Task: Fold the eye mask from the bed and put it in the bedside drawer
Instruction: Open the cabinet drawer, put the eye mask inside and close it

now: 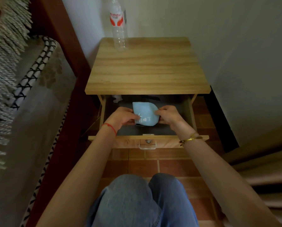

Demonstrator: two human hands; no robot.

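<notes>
The light blue eye mask [144, 112], folded in half with white lettering on top, is inside the open bedside drawer [188, 112], over its dark bottom. My left hand [122, 116] pinches the mask's left edge. My right hand [169, 114] pinches its right edge. A dark strap end shows just under the mask's near edge. I cannot tell whether the mask rests on the drawer bottom or hangs just above it.
The wooden nightstand top [146, 69] carries an empty plastic bottle [119, 27] at its back left. The bed [22, 95] with patterned bedding runs along the left. A small pale object [117, 98] lies at the drawer's back left. My knees [140, 199] are below, over tiled floor.
</notes>
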